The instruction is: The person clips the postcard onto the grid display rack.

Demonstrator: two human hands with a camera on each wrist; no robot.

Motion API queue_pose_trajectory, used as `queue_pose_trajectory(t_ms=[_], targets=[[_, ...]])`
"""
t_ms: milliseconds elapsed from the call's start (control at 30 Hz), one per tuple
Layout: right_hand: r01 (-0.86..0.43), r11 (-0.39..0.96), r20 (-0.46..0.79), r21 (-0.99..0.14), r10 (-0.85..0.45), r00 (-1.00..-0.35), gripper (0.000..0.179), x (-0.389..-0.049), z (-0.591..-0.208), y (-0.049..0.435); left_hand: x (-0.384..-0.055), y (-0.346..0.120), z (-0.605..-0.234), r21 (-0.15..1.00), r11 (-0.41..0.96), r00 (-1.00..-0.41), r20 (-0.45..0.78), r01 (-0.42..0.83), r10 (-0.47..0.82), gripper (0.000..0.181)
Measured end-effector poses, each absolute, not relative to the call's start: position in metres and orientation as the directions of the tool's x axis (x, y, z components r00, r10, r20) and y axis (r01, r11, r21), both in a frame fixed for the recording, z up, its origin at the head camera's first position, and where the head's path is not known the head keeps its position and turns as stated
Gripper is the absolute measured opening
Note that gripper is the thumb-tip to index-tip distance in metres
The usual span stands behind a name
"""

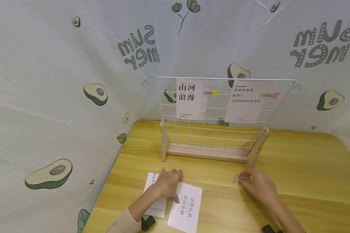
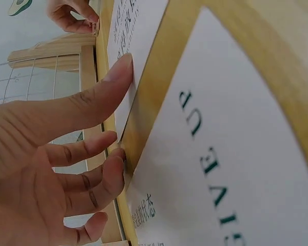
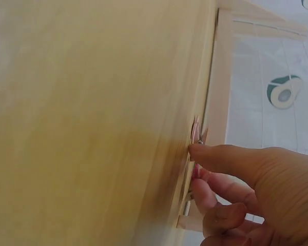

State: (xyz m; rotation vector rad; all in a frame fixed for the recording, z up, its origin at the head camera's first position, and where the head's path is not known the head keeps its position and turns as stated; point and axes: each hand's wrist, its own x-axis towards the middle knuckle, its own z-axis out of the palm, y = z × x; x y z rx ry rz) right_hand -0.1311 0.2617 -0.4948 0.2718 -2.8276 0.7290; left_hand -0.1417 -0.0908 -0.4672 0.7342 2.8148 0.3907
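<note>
My left hand [image 1: 167, 183] is spread over two white printed cards lying side by side on the table. Its thumb lies on the right card [image 1: 189, 207], while the fingers bend down near that card's upper corner. Partly covered by this hand, the left card [image 1: 157, 207] carries the words "GIVE UP" [image 2: 210, 169]. My right hand [image 1: 259, 187] pinches a small wooden clothespin [image 3: 196, 132] between thumb and fingers, low over the table. Something red or pink [image 1: 240, 177] shows at the fingertips; the curled fingers hide part of the clothespin.
A white wire grid [image 1: 215, 131] stands upright in a wooden base [image 1: 207, 153] behind my hands. Two cards hang on it: one [image 1: 189, 106] by a clothespin with a yellow heart [image 1: 215, 93], another [image 1: 242, 110] by one with a pink heart [image 1: 275, 95]. An avocado-print cloth [image 1: 46, 113] hangs behind.
</note>
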Motion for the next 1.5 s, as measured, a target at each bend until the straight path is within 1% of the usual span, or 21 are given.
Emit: queue_pose_trajectory(t_ms=[200, 300, 500, 667, 800, 867, 900, 1000, 1100, 1333, 1500], targets=[[-0.21, 0.856, 0.263, -0.472, -0.091, -0.961, 0.017, -0.13, -0.496, 0.261, -0.142, -0.091, -0.47, 0.32, 0.838, -0.864, -0.1, 0.441, 0.493, 0.067], [-0.209, 0.854, 0.275, -0.477, -0.081, -0.958, 0.014, -0.129, -0.495, 0.261, -0.141, -0.092, -0.472, 0.369, 0.821, -0.863, -0.086, 0.436, 0.497, 0.065], [-0.223, 0.846, 0.312, -0.484, -0.071, -0.947, 0.019, -0.128, -0.493, 0.262, -0.145, -0.095, -0.474, 0.567, 0.737, -0.861, -0.09, 0.369, 0.5, 0.051], [-0.249, 0.845, 0.327, -0.473, -0.094, -0.94, 0.024, -0.127, -0.493, 0.266, -0.156, -0.104, -0.472, 0.758, 0.599, -0.866, -0.09, 0.26, 0.491, 0.036], [-0.24, 0.842, 0.301, -0.484, -0.097, -0.949, 0.023, -0.126, -0.494, 0.269, -0.164, -0.113, -0.466, 0.854, 0.484, -0.89, -0.056, 0.192, 0.452, 0.019], [-0.228, 0.84, 0.282, -0.492, -0.094, -0.955, 0.022, -0.126, -0.493, 0.27, -0.167, -0.116, -0.463, 0.878, 0.448, -0.905, -0.043, 0.168, 0.423, 0.012], [-0.224, 0.842, 0.275, -0.491, -0.094, -0.957, 0.021, -0.125, -0.493, 0.27, -0.168, -0.117, -0.461, 0.888, 0.433, -0.912, -0.041, 0.153, 0.407, 0.011], [-0.216, 0.838, 0.258, -0.502, -0.093, -0.962, 0.02, -0.124, -0.494, 0.27, -0.171, -0.12, -0.459, 0.916, 0.388, -0.933, -0.043, 0.106, 0.357, 0.011], [-0.215, 0.837, 0.255, -0.504, -0.093, -0.962, 0.019, -0.124, -0.494, 0.27, -0.173, -0.122, -0.458, 0.933, 0.35, -0.944, -0.037, 0.085, 0.328, 0.012], [-0.218, 0.835, 0.263, -0.505, -0.092, -0.961, 0.018, -0.125, -0.494, 0.269, -0.178, -0.125, -0.456, 0.958, 0.281, -0.965, -0.016, 0.061, 0.263, 0.012], [-0.237, 0.827, 0.292, -0.51, -0.093, -0.952, 0.017, -0.125, -0.495, 0.269, -0.18, -0.123, -0.456, 0.975, 0.217, -0.983, 0.015, 0.055, 0.181, 0.013]])
